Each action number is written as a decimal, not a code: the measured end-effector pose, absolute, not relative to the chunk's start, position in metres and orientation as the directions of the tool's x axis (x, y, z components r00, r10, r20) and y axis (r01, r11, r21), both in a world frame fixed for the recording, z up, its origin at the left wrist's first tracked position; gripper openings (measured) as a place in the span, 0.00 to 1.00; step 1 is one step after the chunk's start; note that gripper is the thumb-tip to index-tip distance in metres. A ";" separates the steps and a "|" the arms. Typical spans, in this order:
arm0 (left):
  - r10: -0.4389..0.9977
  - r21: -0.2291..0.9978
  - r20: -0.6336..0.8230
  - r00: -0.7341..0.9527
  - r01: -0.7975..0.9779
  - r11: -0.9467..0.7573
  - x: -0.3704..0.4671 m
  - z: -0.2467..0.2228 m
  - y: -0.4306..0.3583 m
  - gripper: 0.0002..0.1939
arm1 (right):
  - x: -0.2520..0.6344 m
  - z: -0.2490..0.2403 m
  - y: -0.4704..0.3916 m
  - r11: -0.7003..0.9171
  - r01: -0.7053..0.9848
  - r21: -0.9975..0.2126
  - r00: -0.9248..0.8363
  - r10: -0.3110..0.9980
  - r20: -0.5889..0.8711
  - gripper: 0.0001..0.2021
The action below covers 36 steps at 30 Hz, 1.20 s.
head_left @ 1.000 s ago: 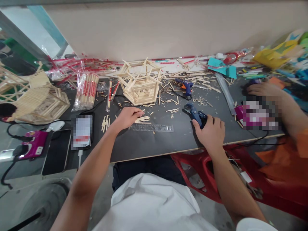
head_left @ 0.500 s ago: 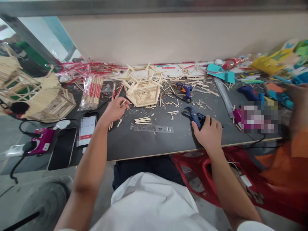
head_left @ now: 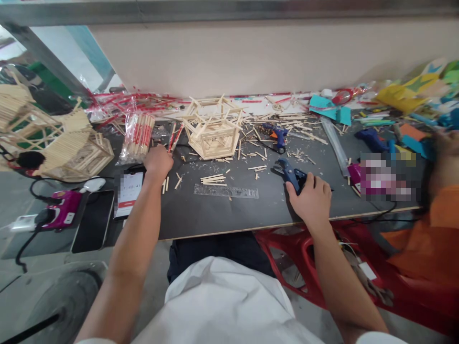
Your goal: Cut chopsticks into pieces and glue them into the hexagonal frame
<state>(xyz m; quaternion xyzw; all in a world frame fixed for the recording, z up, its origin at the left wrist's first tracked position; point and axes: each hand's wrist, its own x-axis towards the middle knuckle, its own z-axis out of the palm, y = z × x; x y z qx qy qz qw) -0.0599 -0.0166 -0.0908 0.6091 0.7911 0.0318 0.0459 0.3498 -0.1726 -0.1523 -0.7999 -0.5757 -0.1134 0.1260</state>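
My right hand (head_left: 311, 197) is closed round the handles of dark blue pruning shears (head_left: 291, 176), which lie on the dark worktop with their jaws pointing away to the left. My left hand (head_left: 158, 161) is at the near ends of two or so red-printed wooden chopsticks (head_left: 174, 138). Its fingers are blurred and partly turned from view, so I cannot tell whether it grips one. Beyond the hands stands an open frame model (head_left: 215, 138) of glued sticks. A small group of cut stick pieces (head_left: 213, 179) lies above a clear ruler (head_left: 225, 191).
At left are packed chopsticks (head_left: 139, 136), a lit phone (head_left: 129, 193), a dark phone (head_left: 92, 222), a purple power strip (head_left: 62, 210) and a larger stick model (head_left: 68, 143). A blue glue gun (head_left: 279, 136) lies behind the shears. Another person's arm (head_left: 446, 162) is at right.
My left hand has moved left from beside the stick model to the red chopsticks; the short stick it held no longer shows. My right hand and the shears have stayed put.
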 end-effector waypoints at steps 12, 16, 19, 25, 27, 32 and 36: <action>0.953 0.264 -0.003 0.302 0.920 -0.290 -0.036 -0.075 -0.063 0.14 | 0.350 -0.152 -0.172 -0.314 0.945 -0.087 0.326 0.897 0.298 0.37; 0.863 0.365 0.046 0.502 0.796 -0.483 -0.016 -0.093 -0.069 0.18 | 0.351 -0.154 -0.172 -0.314 0.946 -0.074 0.322 0.895 0.310 0.37; 0.823 0.393 0.057 0.565 0.745 -0.539 -0.004 -0.104 -0.072 0.19 | 0.352 -0.155 -0.173 -0.307 0.949 -0.072 0.313 0.891 0.328 0.37; 0.819 0.386 0.036 0.572 0.748 -0.539 0.005 -0.107 -0.077 0.19 | 0.352 -0.155 -0.172 -0.306 0.949 -0.078 0.315 0.891 0.328 0.37; 0.839 0.363 0.033 0.544 0.775 -0.517 0.006 -0.105 -0.079 0.19 | 0.352 -0.155 -0.172 -0.308 0.948 -0.083 0.318 0.893 0.318 0.36; 0.891 0.333 0.037 0.452 0.835 -0.437 0.003 -0.101 -0.082 0.18 | 0.354 -0.146 -0.172 -0.277 0.960 -0.029 0.277 0.937 0.215 0.39; 0.927 0.299 0.018 0.375 0.882 -0.363 0.003 -0.096 -0.084 0.18 | 0.356 -0.118 -0.140 -0.204 0.979 -0.018 0.205 0.968 0.144 0.34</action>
